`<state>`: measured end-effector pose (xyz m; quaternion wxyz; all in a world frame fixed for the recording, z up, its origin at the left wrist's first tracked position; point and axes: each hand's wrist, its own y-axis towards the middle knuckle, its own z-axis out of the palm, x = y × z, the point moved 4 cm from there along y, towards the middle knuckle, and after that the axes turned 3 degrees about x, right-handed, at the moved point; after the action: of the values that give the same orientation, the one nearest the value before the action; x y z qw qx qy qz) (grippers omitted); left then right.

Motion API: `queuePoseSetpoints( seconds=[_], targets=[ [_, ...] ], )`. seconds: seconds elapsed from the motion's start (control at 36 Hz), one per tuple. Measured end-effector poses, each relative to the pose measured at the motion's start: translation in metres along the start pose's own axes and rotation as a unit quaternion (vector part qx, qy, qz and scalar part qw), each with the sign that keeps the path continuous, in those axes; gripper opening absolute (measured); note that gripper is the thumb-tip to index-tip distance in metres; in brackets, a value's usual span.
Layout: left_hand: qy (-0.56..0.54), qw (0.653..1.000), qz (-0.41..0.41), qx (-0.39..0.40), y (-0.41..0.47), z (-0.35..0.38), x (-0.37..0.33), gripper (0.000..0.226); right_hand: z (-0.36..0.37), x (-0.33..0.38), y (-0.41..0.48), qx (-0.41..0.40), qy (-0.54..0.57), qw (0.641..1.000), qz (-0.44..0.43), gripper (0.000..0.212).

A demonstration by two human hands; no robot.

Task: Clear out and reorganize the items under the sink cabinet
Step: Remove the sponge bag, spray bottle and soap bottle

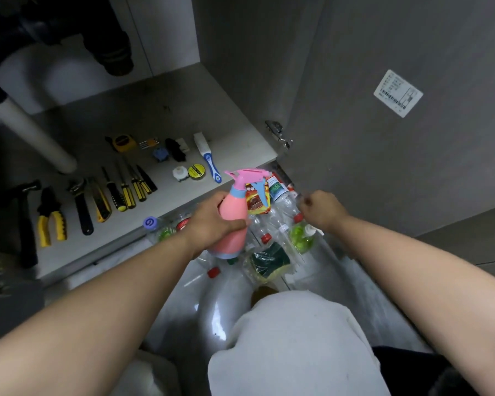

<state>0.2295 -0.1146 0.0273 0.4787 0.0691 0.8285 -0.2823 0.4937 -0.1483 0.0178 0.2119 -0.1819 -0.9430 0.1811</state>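
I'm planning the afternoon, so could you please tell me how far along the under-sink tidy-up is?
Done: the hammer, pliers and screwdrivers lie in neat rows on the cabinet floor. In hand: the left hand grips the pink spray bottle. Left: the clear bottles, green soap dispenser and sponge pack lie heaped in front of the cabinet, not yet sorted.

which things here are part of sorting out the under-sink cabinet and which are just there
Part of the job:
- pink spray bottle, held by the left hand
- clear plastic bottles on the floor
- wrapped sponge
- pliers, screwdrivers and tape measure, laid out on the cabinet floor

Just there:
- white drain pipe
- door hinge
- barcode label on the door
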Motion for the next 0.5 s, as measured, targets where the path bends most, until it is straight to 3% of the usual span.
queuePoseSetpoints(
  seconds=[0.06,0.14,0.22,0.31,0.5],
  targets=[
    [0.019,1.000,0.010,0.004,-0.005,-0.003,-0.001,0.067,-0.015,0.030,-0.005,0.007,0.179,0.983,-0.033,0.038],
    [0.048,0.998,0.025,0.005,-0.014,-0.010,0.001,0.063,-0.030,0.079,-0.022,0.135,0.349,0.926,-0.048,0.043],
    [0.070,0.997,0.037,0.004,-0.025,-0.020,0.001,0.066,-0.034,0.117,-0.041,0.190,0.293,0.929,-0.121,0.043],
    [0.079,0.995,0.056,0.006,-0.035,-0.029,0.003,0.069,-0.028,0.138,-0.054,0.150,0.220,0.947,-0.181,0.027],
    [0.077,0.994,0.077,0.031,-0.043,-0.028,0.004,0.074,-0.028,0.135,-0.067,0.059,0.077,0.974,-0.205,0.007]
  ],
)
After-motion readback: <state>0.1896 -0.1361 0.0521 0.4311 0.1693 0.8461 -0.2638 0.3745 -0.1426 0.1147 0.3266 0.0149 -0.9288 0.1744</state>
